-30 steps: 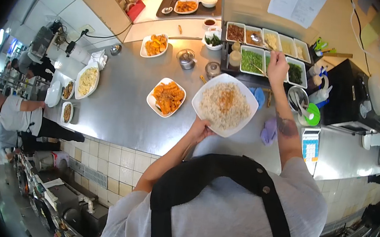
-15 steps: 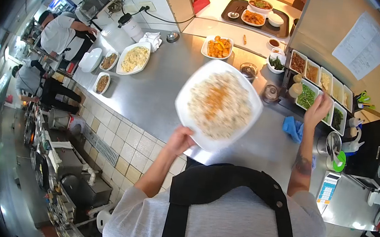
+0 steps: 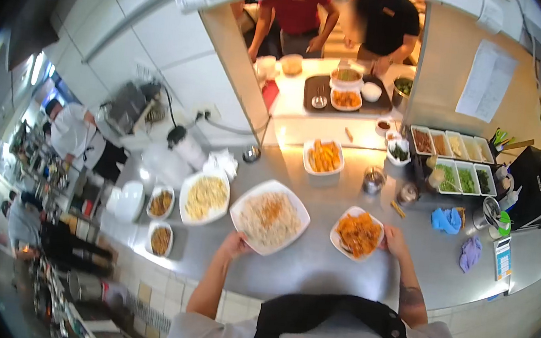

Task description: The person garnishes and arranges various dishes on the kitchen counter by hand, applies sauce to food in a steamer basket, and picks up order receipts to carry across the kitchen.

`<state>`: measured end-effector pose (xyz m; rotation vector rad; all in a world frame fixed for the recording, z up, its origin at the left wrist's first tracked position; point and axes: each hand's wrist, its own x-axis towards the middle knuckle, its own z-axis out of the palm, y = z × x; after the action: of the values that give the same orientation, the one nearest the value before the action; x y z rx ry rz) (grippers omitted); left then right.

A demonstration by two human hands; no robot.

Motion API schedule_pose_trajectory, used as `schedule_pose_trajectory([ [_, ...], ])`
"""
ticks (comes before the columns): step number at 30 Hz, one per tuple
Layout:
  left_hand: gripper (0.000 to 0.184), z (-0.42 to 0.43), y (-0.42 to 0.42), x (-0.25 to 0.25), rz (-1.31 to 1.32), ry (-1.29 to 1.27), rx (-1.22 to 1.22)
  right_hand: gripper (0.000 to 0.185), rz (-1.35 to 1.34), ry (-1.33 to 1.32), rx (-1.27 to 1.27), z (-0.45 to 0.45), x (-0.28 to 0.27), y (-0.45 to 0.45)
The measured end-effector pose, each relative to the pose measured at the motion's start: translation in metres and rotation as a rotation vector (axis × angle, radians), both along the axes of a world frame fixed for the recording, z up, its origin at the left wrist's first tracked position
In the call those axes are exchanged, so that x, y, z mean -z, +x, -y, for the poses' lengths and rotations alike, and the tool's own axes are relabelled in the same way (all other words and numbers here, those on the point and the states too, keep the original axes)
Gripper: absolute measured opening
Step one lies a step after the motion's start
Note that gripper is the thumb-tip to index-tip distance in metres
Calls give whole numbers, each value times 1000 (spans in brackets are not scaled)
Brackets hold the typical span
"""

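My left hand (image 3: 234,246) grips the near left rim of a large squarish white plate (image 3: 301,222). A pale, rice-like food (image 3: 270,220) with orange-brown powder in the middle fills it. With my right hand (image 3: 395,240) I hold the right edge of a smaller white dish of glossy orange food (image 3: 358,235). Both are over the steel counter; I cannot tell whether they rest on it. Left of the large plate stands a white plate of yellowish food (image 3: 205,198). Farther back sits another dish of orange pieces (image 3: 323,157).
Behind the pass opening, a dark tray (image 3: 311,94) carries several dishes, and two people stand there. Topping pans (image 3: 459,179), a blue cloth (image 3: 447,220), a purple cloth (image 3: 470,254) and a calculator-like device (image 3: 502,258) are on the right. Two small brown-food dishes (image 3: 159,240) and co-workers are left.
The view has tilted up, bringing people behind the opening into sight. My right hand has left the topping pans and now holds an orange-food dish. The large plate appears lower and farther away.
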<state>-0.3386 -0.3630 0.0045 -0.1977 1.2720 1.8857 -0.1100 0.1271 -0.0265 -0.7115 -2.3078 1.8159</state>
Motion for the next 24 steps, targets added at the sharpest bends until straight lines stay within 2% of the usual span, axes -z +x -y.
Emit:
schedule_pose_trajectory([
  [2,50,8,-24,17,23,13,67,37,3,-60,45,18,-6,1],
  [4,49,-2,-43,7,-29,6,112,35,34,-113,47,35,-16,2],
  [8,45,-2,-94,24,-78,-82,200,29,-34,120,131,81,-22,-16],
  [12,48,-27,-125,7,-70,-143,103,27,13,181,280,114,-17,-48],
  [15,50,-50,-119,-20,-241,-123,-83,26,-43,117,391,119,-3,-73],
  [18,61,-57,-137,18,-447,-81,-206,25,-66,80,422,111,7,-95],
  [19,65,-62,-133,24,-466,-163,-269,25,-60,75,423,110,7,-101],
  [21,74,-84,-109,20,-492,-335,-389,26,-75,-39,424,112,6,-113],
  [24,86,-102,-87,27,-476,-260,-472,29,-180,-306,414,111,6,-124],
])
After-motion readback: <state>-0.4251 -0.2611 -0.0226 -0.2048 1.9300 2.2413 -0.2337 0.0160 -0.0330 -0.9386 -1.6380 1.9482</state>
